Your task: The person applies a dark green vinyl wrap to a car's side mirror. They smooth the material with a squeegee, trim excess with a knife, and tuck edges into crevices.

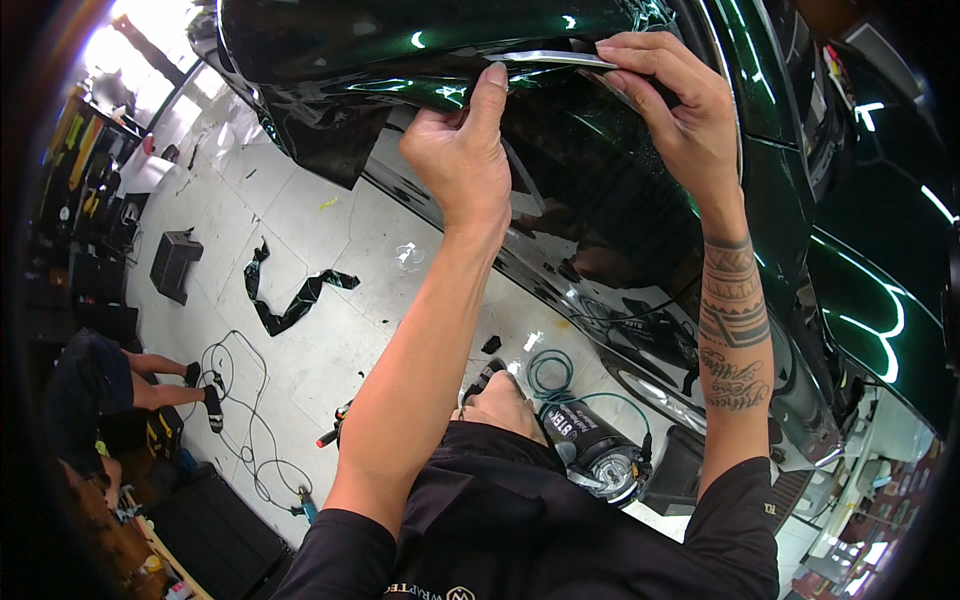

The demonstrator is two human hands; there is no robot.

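Note:
Glossy dark green film [440, 92] lies over the upper part of a dark green car [600, 200] in front of me. My left hand [465, 150] is closed on its lower edge, thumb up, with the curled fingers partly hidden. My right hand [675, 105] is closed in a pinch on the edge farther right, fingers above and thumb below. Between the hands runs a narrow silvery strip [555, 57]; I cannot tell whether it is trim or a folded edge. A dark loose flap [335, 150] hangs at the left.
A crumpled dark film strip [295, 305] and a black step stool [177, 265] are on the pale tiled floor. Near my feet stands a black cylindrical tank [600, 445] with a coiled green hose [550, 375]. A person [100, 380] and a loose cable [255, 440] are at left.

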